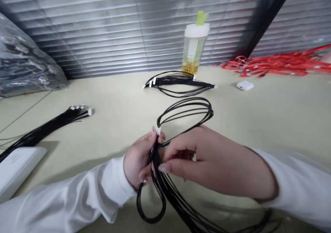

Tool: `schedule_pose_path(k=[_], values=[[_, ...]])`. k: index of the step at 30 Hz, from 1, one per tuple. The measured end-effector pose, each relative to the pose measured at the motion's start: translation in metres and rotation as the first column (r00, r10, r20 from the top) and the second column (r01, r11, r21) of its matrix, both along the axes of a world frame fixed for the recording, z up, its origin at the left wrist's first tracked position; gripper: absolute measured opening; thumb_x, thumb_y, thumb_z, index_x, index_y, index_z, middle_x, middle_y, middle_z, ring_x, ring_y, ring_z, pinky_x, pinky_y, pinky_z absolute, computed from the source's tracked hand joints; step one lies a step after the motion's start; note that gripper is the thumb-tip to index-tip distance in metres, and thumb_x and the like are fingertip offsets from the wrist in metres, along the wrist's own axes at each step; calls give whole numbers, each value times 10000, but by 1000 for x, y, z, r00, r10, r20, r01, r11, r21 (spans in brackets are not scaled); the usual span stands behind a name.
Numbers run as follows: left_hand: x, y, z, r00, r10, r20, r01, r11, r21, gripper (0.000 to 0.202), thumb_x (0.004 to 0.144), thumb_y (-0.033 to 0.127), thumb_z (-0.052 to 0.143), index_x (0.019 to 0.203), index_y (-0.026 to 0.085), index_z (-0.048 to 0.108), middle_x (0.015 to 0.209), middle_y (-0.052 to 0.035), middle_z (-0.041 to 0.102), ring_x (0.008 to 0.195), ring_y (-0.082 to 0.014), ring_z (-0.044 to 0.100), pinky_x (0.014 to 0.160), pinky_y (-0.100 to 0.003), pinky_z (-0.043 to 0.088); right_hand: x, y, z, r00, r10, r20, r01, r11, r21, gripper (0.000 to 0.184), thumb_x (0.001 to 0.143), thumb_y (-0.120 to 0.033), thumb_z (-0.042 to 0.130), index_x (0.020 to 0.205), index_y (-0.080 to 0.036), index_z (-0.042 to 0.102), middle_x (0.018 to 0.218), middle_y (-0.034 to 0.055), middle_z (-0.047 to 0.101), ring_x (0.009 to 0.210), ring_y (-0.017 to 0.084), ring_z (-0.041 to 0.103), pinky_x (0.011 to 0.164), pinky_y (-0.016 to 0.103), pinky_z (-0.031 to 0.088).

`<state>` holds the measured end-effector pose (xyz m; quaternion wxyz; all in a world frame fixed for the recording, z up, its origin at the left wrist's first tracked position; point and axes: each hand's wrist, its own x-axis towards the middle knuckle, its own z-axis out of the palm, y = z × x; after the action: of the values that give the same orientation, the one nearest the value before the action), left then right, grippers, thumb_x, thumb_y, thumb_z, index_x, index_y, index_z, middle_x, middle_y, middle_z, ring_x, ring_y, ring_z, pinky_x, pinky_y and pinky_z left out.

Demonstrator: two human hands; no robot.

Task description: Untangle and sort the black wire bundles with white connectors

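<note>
A bundle of thin black cables [178, 207] hangs between my hands, with one loop rising above them and a smaller loop drooping below. My left hand [141, 157] is closed round the bundle, its thumb by a white connector [158, 130] at the top. Close beside it on the right, my right hand [204, 157] has its thumb and fingers bent against the same cables. Part of its grip is hidden behind the hand. The long ends trail down to the lower right, out of view.
Coiled black cables [178, 83] with white connectors lie behind, before a bottle [195, 48]. More black cables [49, 129] and a white box-like object [20, 167] are at left, below a clear plastic bag [26, 60]. A white case [244, 85] and red straps [279, 62] lie right.
</note>
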<state>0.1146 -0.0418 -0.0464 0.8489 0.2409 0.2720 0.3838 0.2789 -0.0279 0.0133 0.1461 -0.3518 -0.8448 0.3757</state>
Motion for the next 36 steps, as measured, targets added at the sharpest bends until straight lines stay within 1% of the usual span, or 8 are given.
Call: schedule_pose_path(k=[6, 9, 14, 18, 22, 27, 32, 36], values=[[0, -1, -2, 999, 34, -28, -32, 998, 53, 318, 889, 434, 267, 759, 198, 435, 344, 17, 467, 195, -45, 224, 220, -118, 265, -1, 1, 2, 995, 70, 68, -69, 998, -11, 184, 736, -94, 484, 668, -172, 636, 592, -51, 569, 528, 37, 444, 513, 159, 325], [0, 0, -4, 1000, 16, -11, -15, 996, 87, 302, 888, 430, 279, 764, 195, 424, 351, 29, 469, 194, -42, 213, 219, -123, 270, 2, 6, 4, 982, 167, 91, -153, 978, -144, 224, 739, -71, 428, 745, -155, 636, 688, -20, 602, 596, 59, 507, 551, 158, 379], [0, -2, -7, 998, 36, -47, -30, 992, 121, 307, 888, 449, 269, 796, 198, 421, 333, 38, 458, 190, -56, 228, 215, -130, 263, -2, 6, 5, 996, 80, -43, -90, 781, -617, 218, 768, -33, 333, 802, -122, 529, 777, 9, 576, 588, 57, 555, 533, 156, 443], [0, -3, -9, 994, 85, -65, -77, 990, 116, 282, 887, 446, 275, 813, 207, 406, 318, 50, 441, 184, -62, 218, 213, -129, 243, -7, 4, 6, 997, -38, -73, -28, 676, -736, 187, 805, -64, 294, 768, -132, 464, 671, -26, 506, 404, 22, 482, 397, 127, 387], [3, -3, -7, 984, 122, -128, -108, 987, 115, 281, 887, 443, 261, 795, 207, 383, 325, 49, 450, 175, -64, 221, 200, -134, 229, -5, 2, 3, 997, -32, -77, -30, 731, -682, 151, 792, -156, 374, 823, -156, 522, 704, -24, 565, 330, 10, 435, 315, 102, 331], [5, -4, -3, 965, 169, -201, -137, 976, 168, 286, 875, 458, 299, 778, 197, 365, 346, 46, 458, 190, -51, 253, 206, -113, 224, -8, -6, -4, 988, -154, 12, 132, 797, -590, 195, 784, -356, 468, 801, -182, 555, 673, -28, 584, 328, 23, 430, 291, 108, 327], [6, -5, -5, 944, 207, -258, -159, 968, 194, 342, 813, 538, 392, 770, 200, 359, 333, 57, 448, 183, -50, 246, 191, -117, 214, -12, -12, -2, 982, -174, 69, 187, 913, -363, 198, 798, -245, 408, 745, -181, 588, 681, -26, 607, 399, 28, 463, 364, 118, 370], [7, -8, -6, 904, 265, -334, -188, 951, 246, 374, 794, 576, 404, 779, 203, 376, 349, 59, 461, 185, -56, 273, 188, -118, 205, -14, -12, 1, 969, -215, 123, 238, 945, -225, 206, 803, -225, 410, 691, -178, 577, 528, -50, 568, 350, 22, 437, 383, 133, 331]])
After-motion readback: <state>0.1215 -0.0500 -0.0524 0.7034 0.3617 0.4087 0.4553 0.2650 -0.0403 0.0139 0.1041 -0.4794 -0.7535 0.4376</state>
